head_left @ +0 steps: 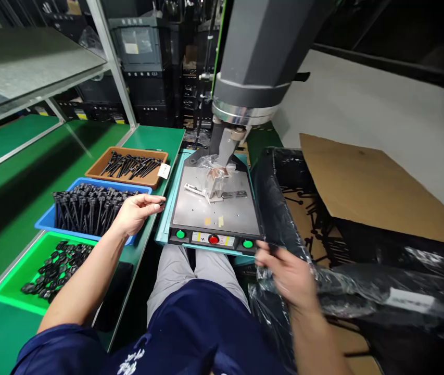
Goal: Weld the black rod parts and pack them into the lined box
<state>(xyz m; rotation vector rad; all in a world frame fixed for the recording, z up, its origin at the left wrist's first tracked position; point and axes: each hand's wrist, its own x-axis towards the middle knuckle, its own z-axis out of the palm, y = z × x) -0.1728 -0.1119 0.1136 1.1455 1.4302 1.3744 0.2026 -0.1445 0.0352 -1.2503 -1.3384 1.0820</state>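
My left hand is closed in a pinch at the left edge of the machine base. Between its thumb and fingertips is a small black part, mostly covered by the fingers. My right hand is smeared by motion beside the base's front right corner, near the right green button. Something dark shows at its fingers, too blurred to name. On the metal plate stands a fixture wrapped in clear plastic, beneath the machine's metal horn.
Left, on the green bench, are a brown tray and blue tray of black stemmed parts, and a green tray of small black rings. Right, a plastic-lined box holds black pieces beside a cardboard flap. A red button sits up front.
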